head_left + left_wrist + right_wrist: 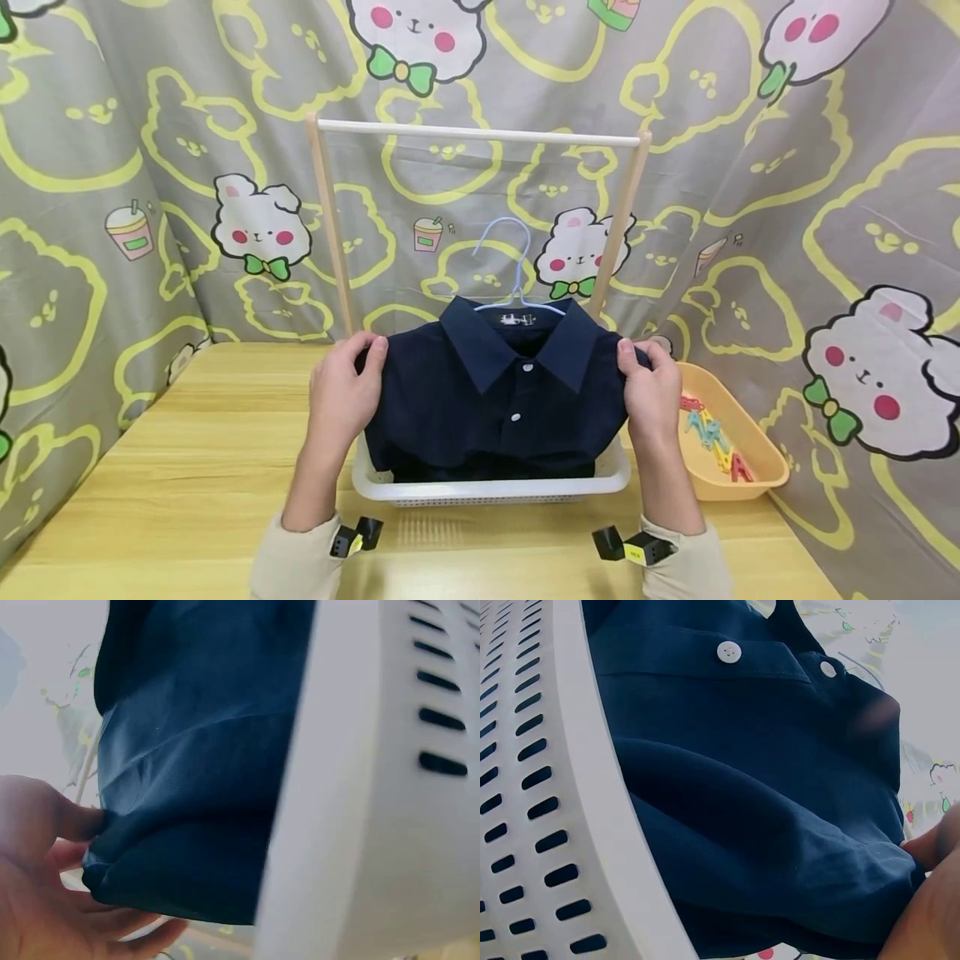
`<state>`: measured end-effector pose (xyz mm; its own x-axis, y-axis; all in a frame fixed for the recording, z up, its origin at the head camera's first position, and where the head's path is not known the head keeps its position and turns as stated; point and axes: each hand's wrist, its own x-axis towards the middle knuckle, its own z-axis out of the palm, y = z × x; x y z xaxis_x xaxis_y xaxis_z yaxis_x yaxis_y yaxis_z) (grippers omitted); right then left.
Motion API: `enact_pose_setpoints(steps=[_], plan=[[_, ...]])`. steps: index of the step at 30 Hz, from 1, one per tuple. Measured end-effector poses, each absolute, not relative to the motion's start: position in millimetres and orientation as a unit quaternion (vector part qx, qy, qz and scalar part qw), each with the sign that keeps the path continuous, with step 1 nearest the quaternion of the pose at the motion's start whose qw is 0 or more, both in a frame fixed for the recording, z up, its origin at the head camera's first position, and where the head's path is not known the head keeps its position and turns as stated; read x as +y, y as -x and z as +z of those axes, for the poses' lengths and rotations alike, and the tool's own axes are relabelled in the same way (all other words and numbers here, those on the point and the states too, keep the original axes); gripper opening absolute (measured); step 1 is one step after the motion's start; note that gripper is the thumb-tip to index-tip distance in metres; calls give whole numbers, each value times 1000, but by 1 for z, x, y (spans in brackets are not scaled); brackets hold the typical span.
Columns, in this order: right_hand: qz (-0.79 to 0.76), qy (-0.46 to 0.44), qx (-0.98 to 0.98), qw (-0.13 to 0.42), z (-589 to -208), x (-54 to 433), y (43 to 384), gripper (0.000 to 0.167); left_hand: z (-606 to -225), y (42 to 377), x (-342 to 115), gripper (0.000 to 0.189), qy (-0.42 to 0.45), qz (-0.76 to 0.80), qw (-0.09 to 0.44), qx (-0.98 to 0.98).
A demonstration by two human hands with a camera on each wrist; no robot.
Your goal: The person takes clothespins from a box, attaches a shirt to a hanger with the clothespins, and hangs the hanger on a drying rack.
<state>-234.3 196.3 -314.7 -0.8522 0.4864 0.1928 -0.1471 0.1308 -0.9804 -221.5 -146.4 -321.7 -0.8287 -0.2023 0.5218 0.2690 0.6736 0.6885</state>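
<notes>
A navy shirt (442, 400) with white buttons and a pointed collar is held up over a white basket (491, 492), its lower part inside. The blue hanger (517, 275) sits in the collar, its hook standing free in the air below the rack's bar. At one shoulder my left hand (347, 387) pinches the cloth between thumb and fingers. My right hand (651, 390) pinches the opposite shoulder. Both wrist views show navy cloth beside the basket's slotted wall (592, 787); the right fingertips are mostly hidden there.
Behind the basket stands a rack with wooden posts (330, 225) and a white bar (480, 132). A yellow tray (761, 482) with several colored clothespins (708, 429) is at the right. Patterned curtains (465, 50) surround the wooden table (202, 467).
</notes>
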Motion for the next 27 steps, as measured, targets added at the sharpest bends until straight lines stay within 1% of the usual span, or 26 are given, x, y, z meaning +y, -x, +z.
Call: enact_pose_setpoints(steps=[3,5,9,12,16,19,22,25,27], plan=[[645,118,-712,251,-316,196,235,27,-320,217,-142,27,22,-366,318,-874],[642,116,-713,257,-317,196,235,27,-319,213,-139,29,30,-347,311,-885],[633,112,-717,270,-318,194,235,28,-316,208,-134,34,36,-305,254,-917],[623,113,-724,274,-318,193,234,30,-315,206,-133,38,24,-287,215,-933],[612,114,-734,272,-318,192,233,31,-315,206,-133,41,1,-287,190,-939],[610,114,-736,272,-319,192,233,32,-317,208,-134,40,-4,-293,191,-937],[613,115,-733,272,-320,194,234,32,-320,212,-137,38,-1,-309,203,-929],[621,118,-728,268,-319,195,234,32,-322,215,-139,35,4,-343,213,-915],[624,123,-726,263,-319,196,234,31,-322,218,-141,32,8,-378,210,-902]])
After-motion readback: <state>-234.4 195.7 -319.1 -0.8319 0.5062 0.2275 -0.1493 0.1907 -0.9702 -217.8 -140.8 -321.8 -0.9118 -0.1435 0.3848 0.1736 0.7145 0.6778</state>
